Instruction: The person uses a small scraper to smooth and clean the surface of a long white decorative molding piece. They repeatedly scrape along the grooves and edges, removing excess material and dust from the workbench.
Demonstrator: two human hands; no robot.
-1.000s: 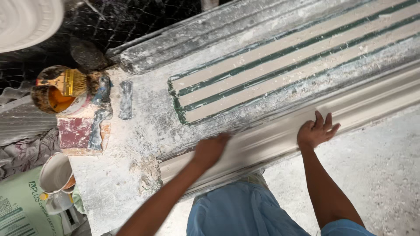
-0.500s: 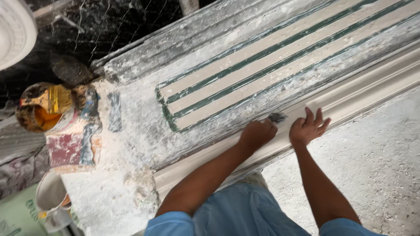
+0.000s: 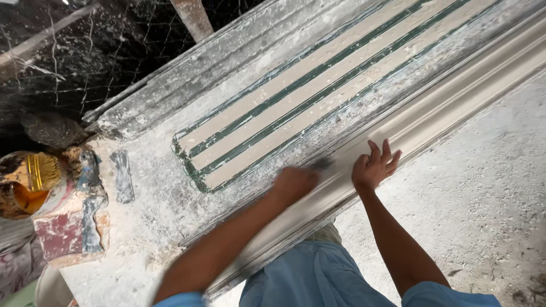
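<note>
A long white plaster moulding [image 3: 455,96] lies along the near edge of a plaster-crusted workbench [image 3: 148,210]. My right hand [image 3: 373,166] rests flat on the moulding with its fingers spread. My left hand [image 3: 293,185] is blurred and closed around a small dark tool [image 3: 323,163] whose tip touches the moulding's upper edge just left of my right hand. Behind the moulding lies a long mould [image 3: 318,91] with pale strips between green ribs.
At the left stand a dirty bowl with a yellow brush [image 3: 25,185], a red brick [image 3: 60,233] and scrapers [image 3: 122,176]. Wire mesh and dark rubble [image 3: 68,68] fill the far left. Dusty floor [image 3: 483,199] lies to the right. My blue trousers [image 3: 307,273] are below.
My left hand has slid right along the moulding towards my right hand, holding the small tool. My right hand has stayed pressed on the moulding. The camera has shifted right.
</note>
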